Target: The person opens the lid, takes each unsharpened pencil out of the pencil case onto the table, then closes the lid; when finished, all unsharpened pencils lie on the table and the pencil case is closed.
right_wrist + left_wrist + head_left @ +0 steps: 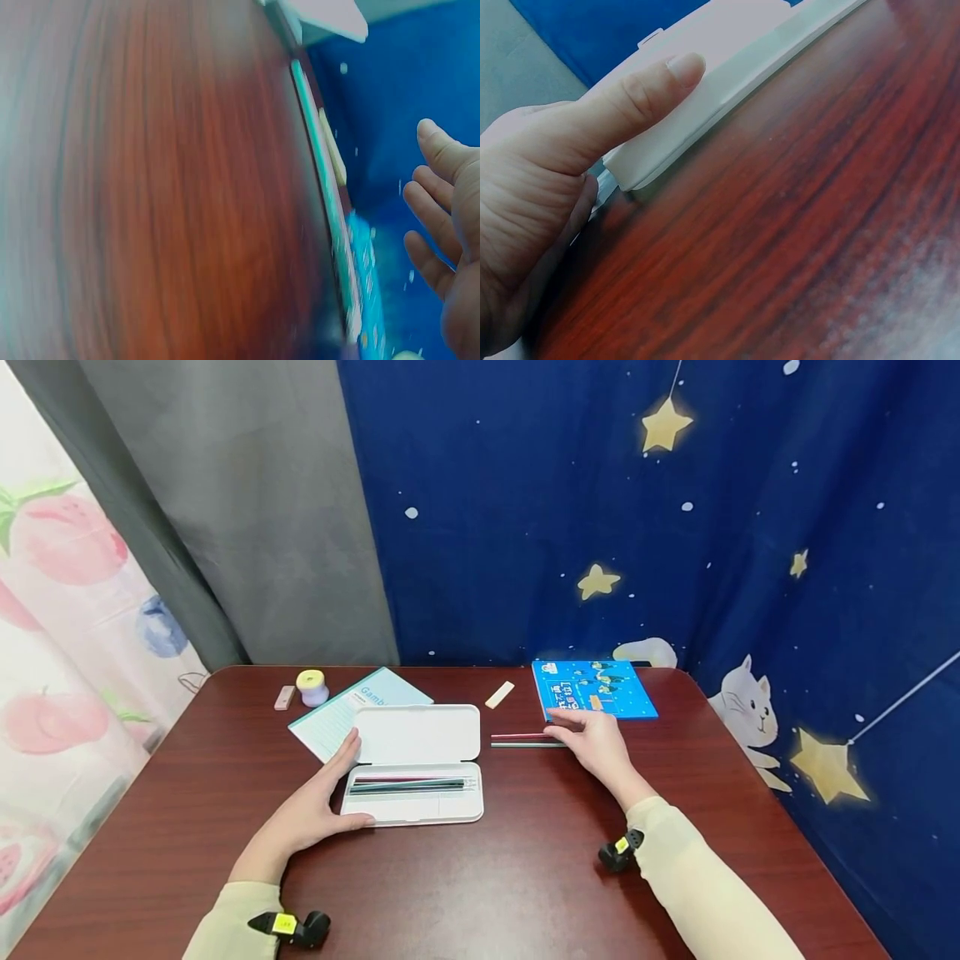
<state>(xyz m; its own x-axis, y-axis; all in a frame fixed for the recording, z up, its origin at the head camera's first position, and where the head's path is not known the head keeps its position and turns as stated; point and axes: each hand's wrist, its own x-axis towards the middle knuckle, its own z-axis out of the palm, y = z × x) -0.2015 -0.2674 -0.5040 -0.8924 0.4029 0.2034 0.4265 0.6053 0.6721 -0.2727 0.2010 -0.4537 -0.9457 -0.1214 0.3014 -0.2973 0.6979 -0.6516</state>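
Observation:
A white pencil case (422, 817) lies with its lid (417, 732) raised, several dark pencils (408, 785) inside. My left hand (318, 802) holds its left end, thumb over the front edge and fingers by the lid; in the left wrist view the thumb (641, 101) lies along the white side. To the right of the case, a red pencil (517, 736) and a green pencil (525, 745) lie side by side on the table. My right hand (596, 745) hovers over their right ends, which it hides. In the right wrist view its fingers (435, 217) are spread, holding nothing.
Behind the case's left lies a light-blue notebook (330, 727). A yellow-and-lilac round container (312, 688) and a small pink eraser (284, 697) stand farther left. A cream eraser-like block (499, 695) and a blue book (600, 685) lie toward the back edge.

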